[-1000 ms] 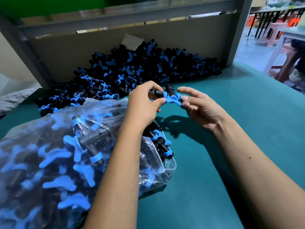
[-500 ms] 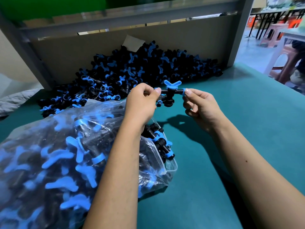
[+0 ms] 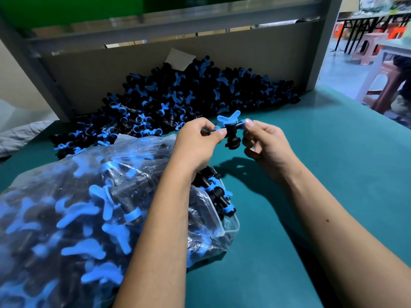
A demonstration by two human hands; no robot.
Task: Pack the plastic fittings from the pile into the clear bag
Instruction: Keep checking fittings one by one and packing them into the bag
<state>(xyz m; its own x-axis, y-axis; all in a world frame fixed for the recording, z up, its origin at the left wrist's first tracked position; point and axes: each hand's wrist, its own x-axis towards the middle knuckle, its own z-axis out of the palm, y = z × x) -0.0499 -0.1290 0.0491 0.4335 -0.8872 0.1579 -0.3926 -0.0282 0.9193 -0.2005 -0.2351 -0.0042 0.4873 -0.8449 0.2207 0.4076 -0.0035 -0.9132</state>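
Note:
A black plastic fitting (image 3: 231,134) with a blue butterfly handle on top is held in the air above the table. My left hand (image 3: 198,141) pinches its left end and my right hand (image 3: 264,141) pinches its right end. Behind them a big pile of black and blue fittings (image 3: 189,98) lies against the back board. At lower left lies the clear bag (image 3: 93,210), stuffed with fittings, its mouth facing right with a few fittings (image 3: 218,192) showing at the opening under my left wrist.
The green table (image 3: 311,174) stretches to the right and front of the bag. A cardboard back board (image 3: 133,70) and a grey metal frame (image 3: 320,45) bound the far side. Stools (image 3: 384,85) and tables stand beyond the right edge.
The fitting has been turned over, so its blue handle now points up instead of toward me. Both hands have closed in on its two ends.

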